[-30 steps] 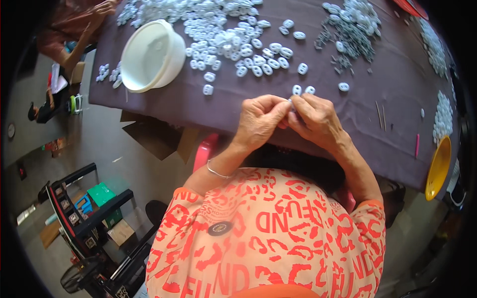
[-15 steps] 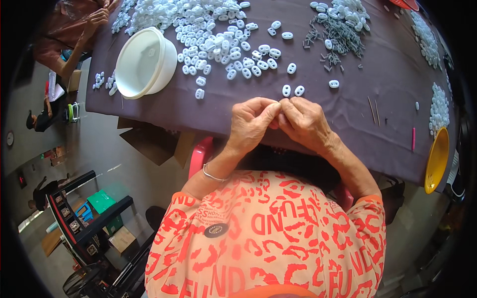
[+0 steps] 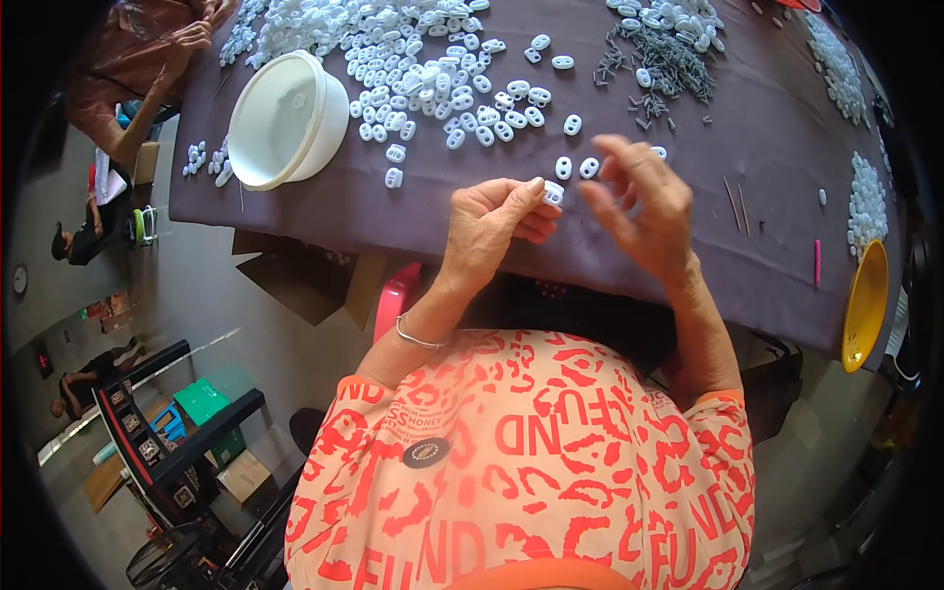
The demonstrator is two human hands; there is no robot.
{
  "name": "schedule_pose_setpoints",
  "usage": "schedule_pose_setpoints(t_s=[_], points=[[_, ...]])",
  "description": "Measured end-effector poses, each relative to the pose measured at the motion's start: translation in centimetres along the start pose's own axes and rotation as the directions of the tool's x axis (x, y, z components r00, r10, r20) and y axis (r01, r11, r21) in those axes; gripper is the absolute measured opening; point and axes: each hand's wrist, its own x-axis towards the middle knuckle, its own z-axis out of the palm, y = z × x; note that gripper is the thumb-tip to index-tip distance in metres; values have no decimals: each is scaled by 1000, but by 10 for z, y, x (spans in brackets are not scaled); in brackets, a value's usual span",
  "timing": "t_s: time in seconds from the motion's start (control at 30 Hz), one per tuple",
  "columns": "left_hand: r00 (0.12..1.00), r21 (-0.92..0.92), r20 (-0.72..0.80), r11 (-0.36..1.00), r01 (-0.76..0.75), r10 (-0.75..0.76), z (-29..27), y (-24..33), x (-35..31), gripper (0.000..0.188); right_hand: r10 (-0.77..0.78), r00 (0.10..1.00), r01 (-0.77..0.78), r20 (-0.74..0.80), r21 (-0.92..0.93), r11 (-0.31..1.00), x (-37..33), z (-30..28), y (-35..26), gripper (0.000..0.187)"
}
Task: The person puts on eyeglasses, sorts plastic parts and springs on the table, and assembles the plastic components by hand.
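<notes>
Between the thumb and fingers of my left hand (image 3: pixel 484 224) is a white oval two-hole cord-lock piece (image 3: pixel 553 194), held just over the near table edge. My right hand (image 3: pixel 649 218) is raised to the right of it, apart from the piece, with its fingers spread and slightly blurred; nothing shows in it. Two more loose white ovals (image 3: pixel 563 168) lie just beyond my hands, one close to my right fingertips. Another white oval (image 3: pixel 659 152) is partly hidden behind my right hand.
A large heap of white ovals (image 3: pixel 413 84) spreads beyond my left hand, beside a white round tub (image 3: pixel 320 128). Small grey pins (image 3: pixel 674 74) are piled farther right. Two thin sticks (image 3: pixel 733 205), a pink stick (image 3: pixel 817 264) and a yellow bowl (image 3: pixel 865 307) are at right. Another person's hand (image 3: pixel 192 37) is at upper left.
My hands were together at the fingertips. The right one has come away up and to the right and opened, and the white piece now shows in my left hand.
</notes>
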Motion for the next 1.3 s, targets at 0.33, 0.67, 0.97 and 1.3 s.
schedule_pose_setpoints(t_s=[0.33,0.67,0.97,1.3], points=[[970,59,-141,980,-191,197,-7,7,-9,16,-33,996,34,88,-9,999,1,8,-17,38],[514,885,-5,243,-396,858,-97,21,17,10,84,994,-85,63,8,996,-4,8,-9,26],[539,899,99,157,-408,837,-110,9,7,18,75,996,-74,47,-11,997,-6,4,-5,21],[552,965,247,-150,-216,796,-112,14,1,24,61,995,-58,82,-43,997,-8,4,-7,18]])
